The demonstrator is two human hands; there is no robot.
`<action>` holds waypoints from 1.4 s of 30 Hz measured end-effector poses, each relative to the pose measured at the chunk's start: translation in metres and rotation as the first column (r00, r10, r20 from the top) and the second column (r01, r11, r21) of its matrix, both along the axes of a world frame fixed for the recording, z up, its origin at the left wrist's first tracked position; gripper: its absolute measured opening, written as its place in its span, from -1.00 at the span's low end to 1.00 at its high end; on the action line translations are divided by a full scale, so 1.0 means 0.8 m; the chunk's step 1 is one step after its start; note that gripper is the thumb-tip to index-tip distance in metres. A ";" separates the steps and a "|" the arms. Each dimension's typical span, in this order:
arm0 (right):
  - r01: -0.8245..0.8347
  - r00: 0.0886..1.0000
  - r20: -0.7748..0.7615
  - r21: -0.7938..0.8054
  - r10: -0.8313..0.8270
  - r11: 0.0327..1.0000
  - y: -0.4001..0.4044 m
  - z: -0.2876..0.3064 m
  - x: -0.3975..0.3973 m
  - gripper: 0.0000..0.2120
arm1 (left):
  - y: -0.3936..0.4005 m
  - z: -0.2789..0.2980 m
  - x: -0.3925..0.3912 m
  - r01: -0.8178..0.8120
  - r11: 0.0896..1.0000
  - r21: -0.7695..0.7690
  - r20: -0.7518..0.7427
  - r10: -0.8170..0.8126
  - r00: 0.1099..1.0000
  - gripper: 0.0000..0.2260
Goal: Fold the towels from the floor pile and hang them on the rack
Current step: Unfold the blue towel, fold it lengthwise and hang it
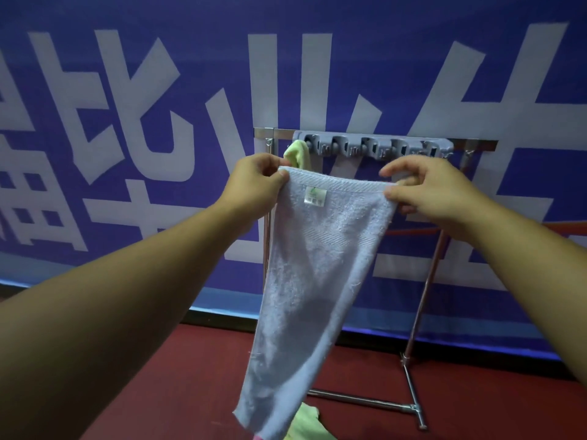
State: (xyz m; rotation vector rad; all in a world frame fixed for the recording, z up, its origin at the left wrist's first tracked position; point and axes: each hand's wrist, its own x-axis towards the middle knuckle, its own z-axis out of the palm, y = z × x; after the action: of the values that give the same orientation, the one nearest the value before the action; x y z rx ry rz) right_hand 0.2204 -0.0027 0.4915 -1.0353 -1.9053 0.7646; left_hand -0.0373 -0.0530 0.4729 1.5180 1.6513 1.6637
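Note:
A pale blue towel (313, 274) with a small label near its top hem hangs straight down in front of me. My left hand (254, 182) pinches its top left corner and my right hand (425, 188) pinches its top right corner, holding the hem taut. Behind it stands a metal rack (422, 300) with a grey clip holder (374, 146) on its top bar. A light green towel (297, 155) hangs at the holder's left end. More towels (306, 422) lie on the floor below, mostly hidden by the blue towel.
A blue banner (127, 122) with large white characters covers the wall behind the rack. The floor (190, 376) is dark red. The rack's base bar (365, 400) runs along the floor to the right.

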 end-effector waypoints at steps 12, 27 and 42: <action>-0.248 0.968 -0.068 -0.090 0.243 0.965 -0.011 -0.003 -0.019 -0.66 | -0.005 0.005 0.037 -0.053 0.997 -0.063 -0.381 0.025 0.924 -0.74; -0.286 0.900 0.413 0.313 0.141 0.906 -0.026 0.012 -0.019 -0.86 | 0.000 0.008 0.047 -0.047 0.992 0.117 -0.428 0.092 0.899 -0.77; -0.332 0.826 0.555 0.340 0.098 0.880 -0.037 0.011 -0.034 -0.85 | -0.003 -0.012 0.050 -0.002 0.999 0.044 -0.336 0.017 0.942 -0.87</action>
State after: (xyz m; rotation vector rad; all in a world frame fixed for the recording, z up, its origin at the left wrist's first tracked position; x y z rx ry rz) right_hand 0.1931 -0.0323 0.5004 -0.7958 -2.5542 0.1508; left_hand 0.0023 -0.0555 0.4636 1.9055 1.7990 1.5152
